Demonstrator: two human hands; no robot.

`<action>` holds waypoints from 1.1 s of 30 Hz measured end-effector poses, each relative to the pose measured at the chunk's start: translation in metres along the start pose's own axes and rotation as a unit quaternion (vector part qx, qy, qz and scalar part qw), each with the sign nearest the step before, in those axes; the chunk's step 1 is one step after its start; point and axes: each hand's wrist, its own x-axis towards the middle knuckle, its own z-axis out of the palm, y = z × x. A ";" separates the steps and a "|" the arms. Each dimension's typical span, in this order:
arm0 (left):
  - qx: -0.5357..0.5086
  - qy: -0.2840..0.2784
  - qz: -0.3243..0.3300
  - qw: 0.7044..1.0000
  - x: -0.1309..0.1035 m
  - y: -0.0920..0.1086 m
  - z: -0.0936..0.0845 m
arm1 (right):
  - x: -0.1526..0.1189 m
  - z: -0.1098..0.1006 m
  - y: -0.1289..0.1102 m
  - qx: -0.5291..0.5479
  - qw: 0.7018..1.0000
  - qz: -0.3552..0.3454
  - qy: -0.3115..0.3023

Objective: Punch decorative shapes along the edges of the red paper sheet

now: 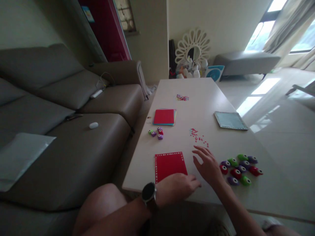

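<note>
Our left hand (pixel 176 188), a black watch (pixel 149 193) on its wrist, lies flat on the near right corner of the red paper sheet (pixel 169 165), fingers pressed together and pointing right; it pins the sheet to the white table (pixel 261 193) rather than pinching it. The sheet sits at the near edge of the table, roughly square, its border punched with small holes, its sides running near to far.

Our right hand (pixel 209 165) hovers or rests just right of the sheet, fingers loosely spread and empty, tips pointing far and left. Just beyond those fingertips, on the far side, lies a scatter of small red paper bits (pixel 199 137) (a thin trail running near-right to far-left). The right hand is clearly the nearer one to them.

Just right of the right hand is a cluster of small craft punches (pixel 240 168), green, purple and red, loose on the table. A smaller cluster of punches (pixel 156 132) lies farther off to the left, near a stack of coloured sheets (pixel 164 117). A pale blue sheet (pixel 230 120) lies far right, another heap of bits (pixel 182 97) beyond. We see no containers; everything lies loose.
</note>
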 end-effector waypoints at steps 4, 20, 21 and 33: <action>-0.022 -0.014 0.021 0.999 0.003 -0.004 -0.005 | -0.004 -0.006 -0.002 -0.015 1.000 0.002 -0.001; -0.031 -0.034 0.145 0.988 -0.013 0.056 0.019 | -0.033 -0.033 -0.017 -0.040 0.999 -0.008 -0.012; -0.038 -0.038 0.139 0.989 -0.014 0.057 0.017 | -0.034 -0.033 -0.017 -0.039 0.999 -0.008 -0.012; -0.071 0.122 -0.143 0.980 -0.003 -0.019 -0.016 | -0.035 -0.038 -0.023 -0.027 1.000 -0.007 -0.008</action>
